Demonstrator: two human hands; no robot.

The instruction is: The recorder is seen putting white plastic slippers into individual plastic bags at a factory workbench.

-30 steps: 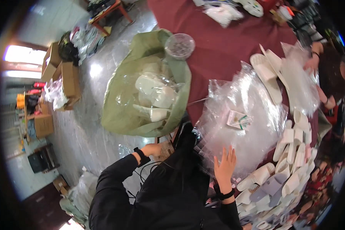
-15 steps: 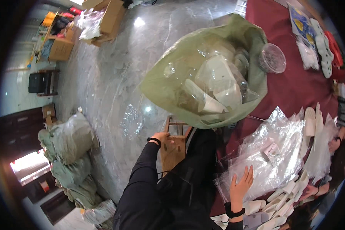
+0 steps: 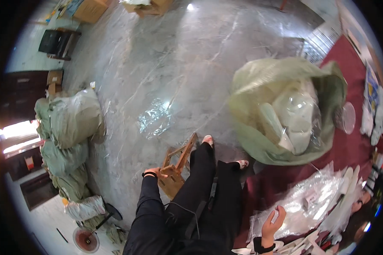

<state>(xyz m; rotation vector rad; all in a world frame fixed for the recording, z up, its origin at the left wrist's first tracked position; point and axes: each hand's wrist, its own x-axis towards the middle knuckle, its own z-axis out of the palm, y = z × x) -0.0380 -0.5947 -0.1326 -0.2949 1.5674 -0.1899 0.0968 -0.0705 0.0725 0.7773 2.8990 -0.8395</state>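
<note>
My left hand [image 3: 156, 172] grips the edge of a small wooden stool [image 3: 177, 167] that stands tilted on the grey floor beside my black-trousered legs. My right hand [image 3: 272, 222] rests with spread fingers on a clear plastic bag [image 3: 310, 204] of white slipper-like items on the dark red tablecloth [image 3: 349, 146]. A large green sack [image 3: 285, 104] lined with clear plastic and holding white items stands to the right of my feet.
Several stuffed green sacks [image 3: 68, 127] are piled at the left. A crumpled clear plastic sheet [image 3: 155, 119] lies on the marble floor. Cardboard boxes [image 3: 89, 8] sit at the far side. A small fan [image 3: 87, 240] lies at the lower left.
The view has swung left from the table toward the floor. My left hand stays on the stool behind me, and my right hand stays on the clear bag.
</note>
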